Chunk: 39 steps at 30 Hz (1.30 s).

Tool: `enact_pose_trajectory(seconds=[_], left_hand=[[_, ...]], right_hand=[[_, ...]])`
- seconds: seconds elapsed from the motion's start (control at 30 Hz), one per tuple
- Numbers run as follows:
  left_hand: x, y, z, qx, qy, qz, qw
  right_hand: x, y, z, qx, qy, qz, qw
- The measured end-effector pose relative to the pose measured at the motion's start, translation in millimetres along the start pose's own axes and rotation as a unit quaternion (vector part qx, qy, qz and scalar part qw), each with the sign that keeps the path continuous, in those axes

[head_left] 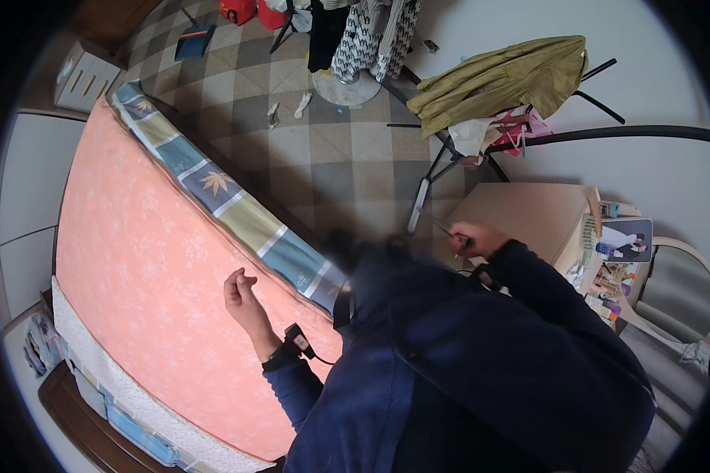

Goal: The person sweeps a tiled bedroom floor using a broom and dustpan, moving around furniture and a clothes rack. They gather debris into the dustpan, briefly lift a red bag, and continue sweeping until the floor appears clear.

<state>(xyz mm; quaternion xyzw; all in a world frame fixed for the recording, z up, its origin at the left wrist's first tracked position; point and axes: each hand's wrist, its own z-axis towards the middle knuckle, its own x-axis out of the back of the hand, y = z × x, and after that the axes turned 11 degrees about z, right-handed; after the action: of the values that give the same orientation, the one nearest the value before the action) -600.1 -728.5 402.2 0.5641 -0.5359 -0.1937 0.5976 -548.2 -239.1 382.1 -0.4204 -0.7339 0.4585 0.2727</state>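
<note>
My left hand [244, 306] is raised over the bed, its fingers curled in and nothing seen in them. Below it lies a pink patterned bedcover [166, 229], edged by a blue, green and white checked strip with leaf prints [252, 221]. On the other side, my right hand [480, 239] is closed around a slim dark grey tool [437, 222] that points up and left. Its gripped end is mostly hidden by the fingers, so its kind is unclear. That hand is in front of a pale dressing table [521, 209].
A round mirror [677, 292], a framed picture [627, 239] and small bottles crowd the dressing table. Black rack bars [607, 135] hold an olive garment [505, 83]. White socks [302, 105] and a blue dustpan [194, 42] lie on the checked floor [355, 169].
</note>
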Motion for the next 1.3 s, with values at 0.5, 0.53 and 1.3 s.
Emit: enact_pose_trajectory(seconds=[0.5, 0.53, 1.3], left_hand=[[3.0, -16.1, -13.7, 0.014, 0.000, 0.036, 0.999], [-1.9, -15.2, -12.9, 0.012, -0.005, 0.038, 0.999], [-86.2, 61.4, -18.9, -0.094, -0.119, 0.150, 0.977]], right_hand=[[-11.0, -16.1, 46.6, -0.297, 0.184, 0.623, 0.699], [-7.6, -17.3, 39.1, -0.308, 0.209, 0.598, 0.710], [39.3, 28.6, -35.9, -0.288, 0.184, 0.392, 0.854]])
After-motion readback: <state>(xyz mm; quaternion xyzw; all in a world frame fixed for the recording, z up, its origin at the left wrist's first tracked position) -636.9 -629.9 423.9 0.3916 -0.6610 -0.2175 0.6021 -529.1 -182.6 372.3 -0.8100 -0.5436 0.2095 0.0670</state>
